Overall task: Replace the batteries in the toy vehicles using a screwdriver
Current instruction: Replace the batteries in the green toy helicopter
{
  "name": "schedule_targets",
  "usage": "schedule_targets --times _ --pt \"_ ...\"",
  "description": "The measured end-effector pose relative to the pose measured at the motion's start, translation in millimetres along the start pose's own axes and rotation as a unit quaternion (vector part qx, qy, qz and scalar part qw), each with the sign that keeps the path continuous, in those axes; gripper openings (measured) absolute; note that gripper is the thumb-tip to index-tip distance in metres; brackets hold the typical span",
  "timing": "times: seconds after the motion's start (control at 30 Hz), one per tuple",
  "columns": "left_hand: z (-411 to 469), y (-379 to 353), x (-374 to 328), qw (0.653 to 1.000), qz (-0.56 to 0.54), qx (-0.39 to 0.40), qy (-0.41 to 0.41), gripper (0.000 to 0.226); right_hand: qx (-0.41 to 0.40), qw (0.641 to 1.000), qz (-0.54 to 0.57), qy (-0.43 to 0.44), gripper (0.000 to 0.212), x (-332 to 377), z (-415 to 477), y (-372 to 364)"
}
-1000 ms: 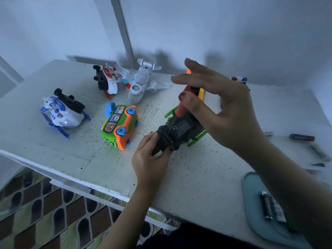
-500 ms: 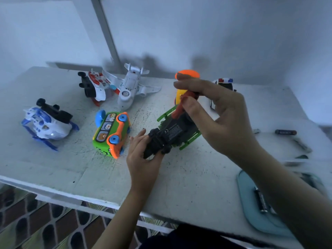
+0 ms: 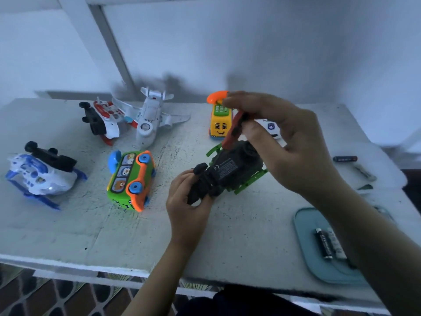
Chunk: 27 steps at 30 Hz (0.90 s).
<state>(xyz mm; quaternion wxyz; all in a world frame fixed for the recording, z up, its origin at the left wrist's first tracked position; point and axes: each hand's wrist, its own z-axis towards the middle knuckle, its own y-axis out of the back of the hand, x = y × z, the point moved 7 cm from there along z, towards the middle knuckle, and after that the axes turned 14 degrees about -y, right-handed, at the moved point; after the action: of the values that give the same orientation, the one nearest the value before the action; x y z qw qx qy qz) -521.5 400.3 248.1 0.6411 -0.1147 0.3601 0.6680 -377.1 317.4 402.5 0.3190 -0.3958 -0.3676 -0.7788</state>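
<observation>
Right hand point(image 3: 287, 147): raised above the table, thumb and curled fingers pinching the red handle of a screwdriver point(image 3: 234, 130), index finger stretched out over the top.
Screwdriver: slants down and left from the right hand's fingers to the black underside of the toy below; its tip cannot be made out.
Left hand point(image 3: 186, 201): below and left of the right hand, fingers wrapped around the near end of the green toy vehicle point(image 3: 230, 172).
Green toy vehicle: between the two hands, upside down on the table, black base with a printed label facing up, green frame showing at both sides.
Yellow toy phone car point(image 3: 219, 124): just beyond the right hand's fingertips, smiling face, orange handset on top.
Police car point(image 3: 271, 127): behind the right hand, mostly hidden.
Green and orange toy bus point(image 3: 131, 181): near the left hand, to its left, lying on its side, blue wheels up.
White toy airplane point(image 3: 149, 120): farther off, beyond the bus.
Red and white helicopter point(image 3: 102, 119): touching the airplane's left wing, overturned.
Blue and white helicopter point(image 3: 41, 174): far left of the left hand, overturned.
Loose battery point(image 3: 345, 158): right of the right hand.
Blue tray point(image 3: 303, 236): beside the right forearm, holding batteries point(image 3: 328, 244) side by side.
Table point(image 3: 91, 229): white, speckled, under everything.
</observation>
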Motion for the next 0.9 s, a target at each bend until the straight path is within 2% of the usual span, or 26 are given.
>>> schedule_targets --times 0.17,0.3,0.5,0.6,0.67,0.77,0.9 --pt "-0.6 -11.2 -5.2 0.999 -0.029 0.012 -0.017 0.044 -0.047 0.998 -0.027 0.014 0.022 5.3 -6.1 8.5" --pt "0.1 -13.3 -0.6 0.999 -0.027 0.018 -0.010 0.045 0.005 0.999 -0.038 -0.026 0.043 6.8 -12.1 6.3" --pt "5.9 -13.9 -1.7 0.999 -0.029 0.029 -0.015 0.046 -0.003 0.981 -0.187 -0.044 0.023 0.3 -30.0 7.4" --pt "7.4 -14.4 3.2 0.999 -0.006 0.040 -0.027 0.042 -0.029 0.968 -0.239 -0.063 0.013 -7.0 -40.5 11.0" --pt "8.3 -15.7 8.0 0.998 0.012 0.048 -0.032 0.039 -0.017 0.959 -0.267 -0.089 0.011 -13.6 -48.1 11.0" --pt "10.6 -18.7 12.4 0.997 0.032 0.054 -0.034 0.038 0.033 0.945 -0.279 -0.166 0.007 -30.8 -61.9 6.8" --pt "10.1 -18.7 10.5 0.997 0.035 0.055 -0.046 0.040 0.022 0.945 -0.254 -0.205 0.004 -34.2 -78.7 2.8"
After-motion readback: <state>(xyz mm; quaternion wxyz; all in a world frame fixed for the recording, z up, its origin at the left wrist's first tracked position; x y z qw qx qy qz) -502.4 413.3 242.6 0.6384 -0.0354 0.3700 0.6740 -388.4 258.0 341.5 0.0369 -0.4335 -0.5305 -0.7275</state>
